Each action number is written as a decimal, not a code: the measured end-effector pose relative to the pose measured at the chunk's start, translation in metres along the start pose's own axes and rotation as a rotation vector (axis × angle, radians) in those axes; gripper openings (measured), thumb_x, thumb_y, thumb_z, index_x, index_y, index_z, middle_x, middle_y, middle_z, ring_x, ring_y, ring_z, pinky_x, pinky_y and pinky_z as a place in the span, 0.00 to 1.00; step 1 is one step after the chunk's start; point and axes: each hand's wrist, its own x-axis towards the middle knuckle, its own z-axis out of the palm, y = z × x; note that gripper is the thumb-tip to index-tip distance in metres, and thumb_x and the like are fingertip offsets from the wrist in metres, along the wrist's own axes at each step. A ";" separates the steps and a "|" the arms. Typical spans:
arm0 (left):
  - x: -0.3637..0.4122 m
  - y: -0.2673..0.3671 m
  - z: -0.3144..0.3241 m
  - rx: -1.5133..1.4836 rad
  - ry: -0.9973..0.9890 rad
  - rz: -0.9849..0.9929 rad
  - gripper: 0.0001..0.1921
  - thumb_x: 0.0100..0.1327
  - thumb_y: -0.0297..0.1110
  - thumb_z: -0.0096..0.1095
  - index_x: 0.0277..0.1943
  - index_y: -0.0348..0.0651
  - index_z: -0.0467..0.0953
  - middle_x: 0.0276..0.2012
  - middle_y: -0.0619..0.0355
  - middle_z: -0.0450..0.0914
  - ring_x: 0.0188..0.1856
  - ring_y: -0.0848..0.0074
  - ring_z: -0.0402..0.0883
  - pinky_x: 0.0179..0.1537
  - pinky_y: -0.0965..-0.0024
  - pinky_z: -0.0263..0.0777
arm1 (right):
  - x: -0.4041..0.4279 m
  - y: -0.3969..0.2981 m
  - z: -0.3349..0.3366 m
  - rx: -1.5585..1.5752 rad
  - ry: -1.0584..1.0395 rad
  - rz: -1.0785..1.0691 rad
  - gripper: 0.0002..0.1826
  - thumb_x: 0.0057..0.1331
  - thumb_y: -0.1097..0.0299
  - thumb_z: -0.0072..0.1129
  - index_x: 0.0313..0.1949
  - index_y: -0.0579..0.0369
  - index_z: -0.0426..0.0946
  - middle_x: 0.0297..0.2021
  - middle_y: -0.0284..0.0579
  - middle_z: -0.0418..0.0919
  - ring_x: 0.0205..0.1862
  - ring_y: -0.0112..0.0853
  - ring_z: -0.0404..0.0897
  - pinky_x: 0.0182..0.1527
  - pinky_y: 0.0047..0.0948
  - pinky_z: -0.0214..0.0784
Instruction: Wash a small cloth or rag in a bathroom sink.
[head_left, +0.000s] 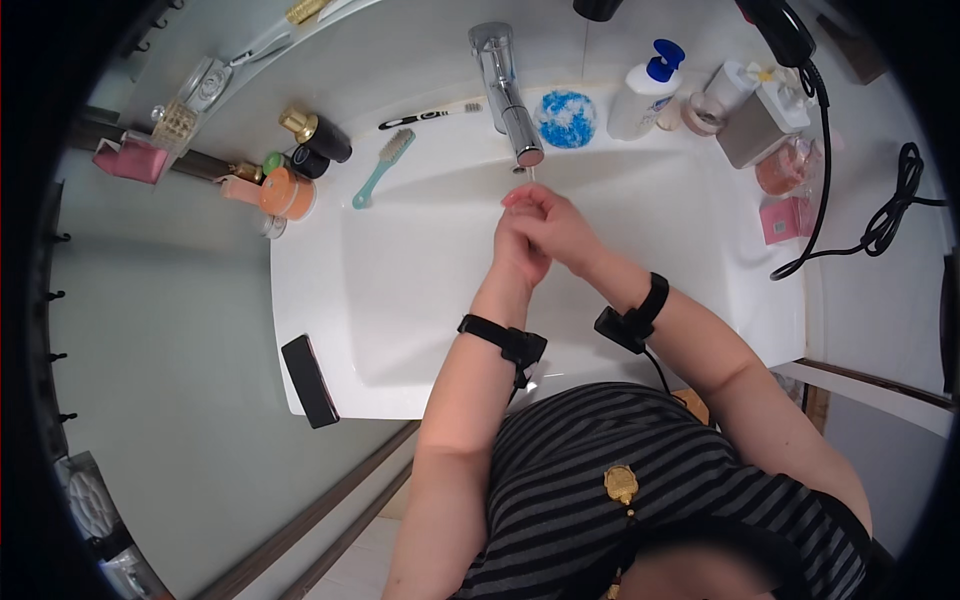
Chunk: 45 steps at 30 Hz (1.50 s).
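Water runs from the chrome faucet (517, 124) over my hands, which press together above the white washbasin (637, 217). My left hand (517, 244) lies partly beneath the other, its palm hidden. Across it rests my right hand (555, 225), fingers curled over the left. No object shows between them, though the space between the palms is hidden. Each wrist wears a black strap with a small box. Behind the faucet's base lie a black-and-white toothbrush (427, 116) on the left and a blue-and-white round scrubber (567, 118) on the right.
A teal-handled brush (382, 169), dark bottle (326, 135) and orange jar (287, 193) stand at the left rim, a phone (310, 381) at its front corner. On the right are a pump bottle (645, 94), a pink box (782, 221) and a black cord (825, 150) hanging near the rim.
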 end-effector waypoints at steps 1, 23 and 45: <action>0.000 -0.003 -0.002 -0.044 -0.133 -0.015 0.16 0.65 0.40 0.37 0.50 0.43 0.64 0.44 0.54 0.71 0.49 0.70 0.71 0.51 0.60 0.66 | 0.002 0.002 0.000 0.003 0.001 -0.009 0.11 0.56 0.71 0.51 0.40 0.54 0.71 0.27 0.35 0.70 0.29 0.25 0.70 0.32 0.25 0.64; -0.003 0.009 0.027 -0.269 -0.068 0.120 0.18 0.65 0.44 0.38 0.49 0.39 0.65 0.46 0.53 0.71 0.48 0.68 0.71 0.51 0.62 0.65 | 0.011 0.027 -0.003 -0.260 0.280 -0.185 0.17 0.60 0.65 0.46 0.47 0.56 0.68 0.46 0.54 0.71 0.45 0.46 0.71 0.51 0.39 0.60; -0.013 0.003 0.052 -0.186 -0.020 -0.068 0.15 0.67 0.36 0.35 0.50 0.40 0.66 0.48 0.57 0.71 0.51 0.71 0.69 0.52 0.67 0.63 | 0.027 -0.001 -0.021 0.234 0.338 0.076 0.15 0.61 0.69 0.45 0.47 0.57 0.69 0.41 0.46 0.73 0.39 0.33 0.71 0.44 0.28 0.63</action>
